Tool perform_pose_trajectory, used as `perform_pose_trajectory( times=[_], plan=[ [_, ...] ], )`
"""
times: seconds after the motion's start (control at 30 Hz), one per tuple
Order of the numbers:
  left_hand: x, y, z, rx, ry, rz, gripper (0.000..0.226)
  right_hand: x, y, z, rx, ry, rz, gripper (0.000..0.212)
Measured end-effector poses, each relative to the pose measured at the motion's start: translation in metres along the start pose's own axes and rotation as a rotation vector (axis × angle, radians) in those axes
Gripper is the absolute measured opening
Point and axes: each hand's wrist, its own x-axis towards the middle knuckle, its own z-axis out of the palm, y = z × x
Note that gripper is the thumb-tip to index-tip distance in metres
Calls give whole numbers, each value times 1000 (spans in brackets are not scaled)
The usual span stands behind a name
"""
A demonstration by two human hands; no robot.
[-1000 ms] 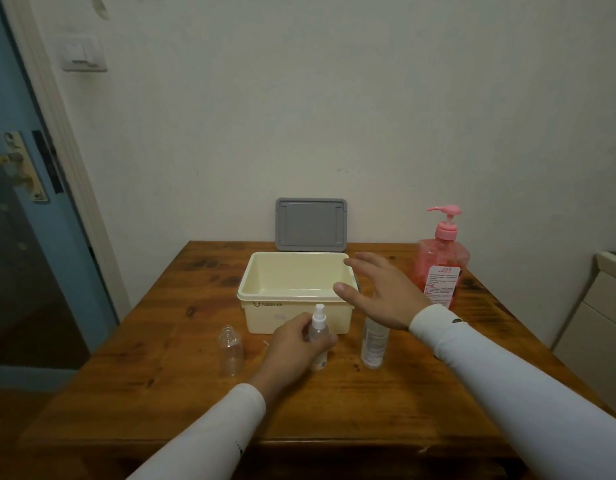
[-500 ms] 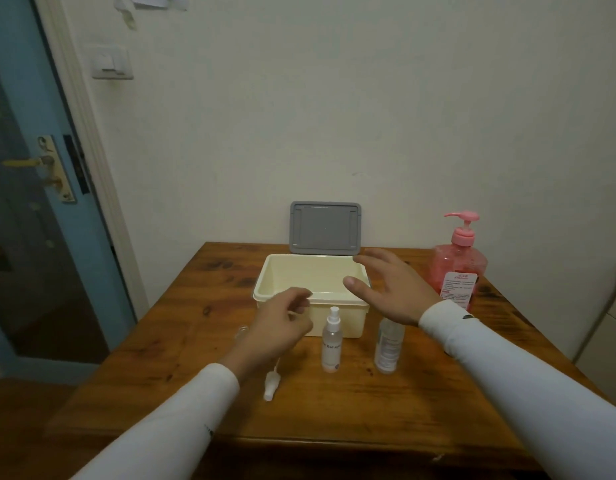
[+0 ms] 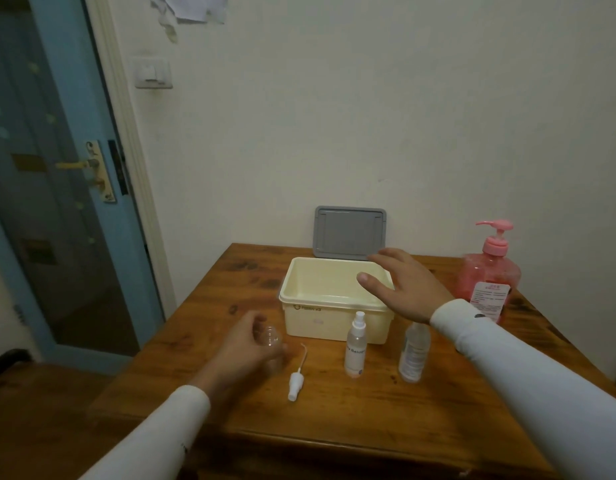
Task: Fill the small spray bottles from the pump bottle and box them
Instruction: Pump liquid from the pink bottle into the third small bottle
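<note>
A varnished wooden desk (image 3: pixel 334 410), knotted and glossy, is seen pushed against a pale wall, with its left edge toward a blue door. A cream plastic box (image 3: pixel 320 317), rectangular with rounded corners and an open top, is set near the middle toward the back edge, and its flat grey lid (image 3: pixel 349 233) is stood upright against the wall behind it. A pink translucent pump bottle (image 3: pixel 488 278) with a white label is placed by the right edge. Just in front of the box, a clear capped spray bottle (image 3: pixel 355 348) and a taller clear labelled bottle (image 3: pixel 413 355) are stood upright, near each other but apart. A white spray cap (image 3: pixel 296 381) with its thin curved tube is laid flat on the desk left of them. The grip of the left hand (image 3: pixel 244 351) is curled loosely around a small clear uncapped bottle (image 3: pixel 272 344) near the front-left of the box; whether it is squeezed cannot be told. The right hand (image 3: pixel 403 289) is held flat and spread over the box's right rim, with nothing held. Bare wood is left along the front edge.
</note>
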Motion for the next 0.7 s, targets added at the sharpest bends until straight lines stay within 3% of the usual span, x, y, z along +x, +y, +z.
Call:
perform_pose_trajectory(
  times=[0.13,0.27,0.7],
  plan=[
    [1,-12,4,-11,-47,16,35,1,0,-1,-9,3,-6,75],
    [2,-3,-2,3,-12,65,26,1,3,-6,-12,19,3,73],
    [33,120,4,91,31,426,33,-6,34,-56,-44,138,94,61]
  ],
)
